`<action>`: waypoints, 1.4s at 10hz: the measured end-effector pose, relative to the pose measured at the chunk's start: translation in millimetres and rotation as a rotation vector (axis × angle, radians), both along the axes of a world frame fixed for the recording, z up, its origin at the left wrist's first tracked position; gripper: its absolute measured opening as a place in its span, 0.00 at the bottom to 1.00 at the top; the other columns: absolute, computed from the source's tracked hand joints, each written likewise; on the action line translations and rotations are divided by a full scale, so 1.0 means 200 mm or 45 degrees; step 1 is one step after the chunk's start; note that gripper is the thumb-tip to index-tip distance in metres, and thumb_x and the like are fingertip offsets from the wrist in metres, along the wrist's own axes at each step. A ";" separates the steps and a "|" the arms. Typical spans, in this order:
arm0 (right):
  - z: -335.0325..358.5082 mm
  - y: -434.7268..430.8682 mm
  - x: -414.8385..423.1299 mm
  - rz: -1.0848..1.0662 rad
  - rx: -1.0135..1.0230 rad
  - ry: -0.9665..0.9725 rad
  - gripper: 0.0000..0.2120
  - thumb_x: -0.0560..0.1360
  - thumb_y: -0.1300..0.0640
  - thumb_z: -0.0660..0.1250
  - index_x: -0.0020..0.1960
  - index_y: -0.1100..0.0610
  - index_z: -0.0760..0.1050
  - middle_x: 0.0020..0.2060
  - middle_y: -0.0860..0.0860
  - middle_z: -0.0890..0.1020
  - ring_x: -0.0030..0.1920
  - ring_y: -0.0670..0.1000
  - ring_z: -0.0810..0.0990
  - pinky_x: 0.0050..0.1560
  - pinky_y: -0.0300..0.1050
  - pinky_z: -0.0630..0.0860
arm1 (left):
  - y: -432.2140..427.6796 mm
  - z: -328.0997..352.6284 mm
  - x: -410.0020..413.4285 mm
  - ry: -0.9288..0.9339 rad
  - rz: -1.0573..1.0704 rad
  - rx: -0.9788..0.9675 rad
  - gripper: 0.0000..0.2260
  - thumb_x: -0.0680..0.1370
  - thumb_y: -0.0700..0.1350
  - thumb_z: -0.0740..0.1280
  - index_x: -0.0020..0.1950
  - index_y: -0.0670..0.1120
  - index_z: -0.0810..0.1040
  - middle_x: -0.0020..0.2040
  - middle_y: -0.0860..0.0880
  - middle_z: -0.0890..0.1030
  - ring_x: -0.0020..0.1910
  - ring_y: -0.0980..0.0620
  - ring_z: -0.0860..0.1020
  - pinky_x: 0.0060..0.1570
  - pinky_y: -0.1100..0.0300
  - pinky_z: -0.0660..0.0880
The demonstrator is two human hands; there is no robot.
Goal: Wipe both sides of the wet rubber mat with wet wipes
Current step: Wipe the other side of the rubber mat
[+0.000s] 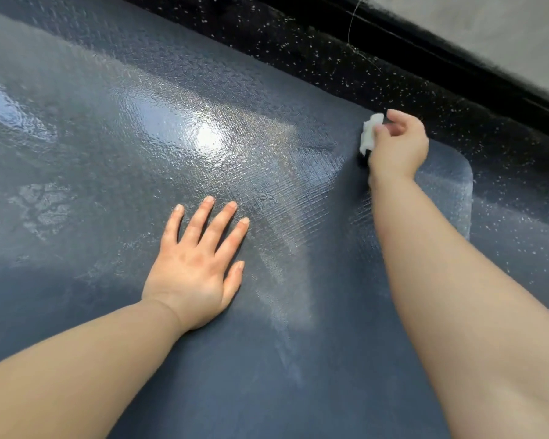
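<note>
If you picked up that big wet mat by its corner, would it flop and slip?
Probably floppy: the mat lies thin and flat on the floor. Likely slippery, since shiny water covers much of it. It may slide when pushed; the left hand rests flat on it while the right hand holds a wipe.

Dark blue-grey rubber mat (267,359), lying flat, its textured surface glistening wet beyond the spread left fingers (200,217); rounded corner right of the right fingers (400,117). White bunched wet wipe (369,134), pinched in those fingers, near the mat's far edge.
</note>
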State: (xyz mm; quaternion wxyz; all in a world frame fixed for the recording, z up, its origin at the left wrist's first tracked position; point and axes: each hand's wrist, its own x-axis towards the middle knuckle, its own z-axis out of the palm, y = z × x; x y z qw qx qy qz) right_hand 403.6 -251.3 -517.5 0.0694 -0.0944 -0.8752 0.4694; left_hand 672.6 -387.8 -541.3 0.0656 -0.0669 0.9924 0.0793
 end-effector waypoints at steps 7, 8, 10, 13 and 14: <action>-0.09 0.15 -0.10 -0.027 0.553 -0.130 0.11 0.78 0.48 0.62 0.52 0.54 0.79 0.50 0.52 0.81 0.52 0.51 0.78 0.53 0.42 0.74 | -0.01 0.01 0.00 0.014 -0.004 0.005 0.25 0.75 0.53 0.54 0.68 0.44 0.74 0.69 0.41 0.72 0.68 0.37 0.68 0.64 0.33 0.63; -0.07 0.12 -0.11 -0.079 0.573 -0.139 0.13 0.79 0.49 0.60 0.52 0.55 0.80 0.49 0.51 0.82 0.48 0.49 0.77 0.46 0.38 0.70 | 0.00 0.01 0.00 0.008 -0.002 0.002 0.25 0.75 0.54 0.53 0.68 0.44 0.74 0.69 0.41 0.72 0.68 0.37 0.68 0.64 0.34 0.63; -0.04 -0.27 0.17 0.463 0.573 -0.020 0.09 0.76 0.56 0.64 0.52 0.52 0.83 0.50 0.54 0.83 0.50 0.51 0.78 0.45 0.35 0.65 | 0.00 0.02 -0.01 0.011 0.000 0.005 0.26 0.75 0.53 0.53 0.67 0.44 0.74 0.69 0.41 0.72 0.68 0.37 0.69 0.64 0.34 0.63; -0.01 -0.10 -0.03 0.171 0.542 0.022 0.16 0.75 0.41 0.63 0.48 0.52 0.82 0.42 0.50 0.83 0.48 0.52 0.79 0.48 0.40 0.70 | -0.01 0.00 0.00 0.024 0.006 0.005 0.26 0.75 0.54 0.53 0.68 0.44 0.73 0.69 0.42 0.71 0.69 0.37 0.68 0.65 0.35 0.61; -0.02 0.03 -0.16 -0.006 0.566 -0.134 0.13 0.77 0.46 0.63 0.49 0.54 0.80 0.46 0.48 0.82 0.49 0.50 0.79 0.45 0.38 0.69 | -0.01 0.00 0.00 0.020 0.003 0.000 0.26 0.75 0.54 0.53 0.68 0.44 0.73 0.69 0.42 0.71 0.69 0.37 0.68 0.65 0.35 0.62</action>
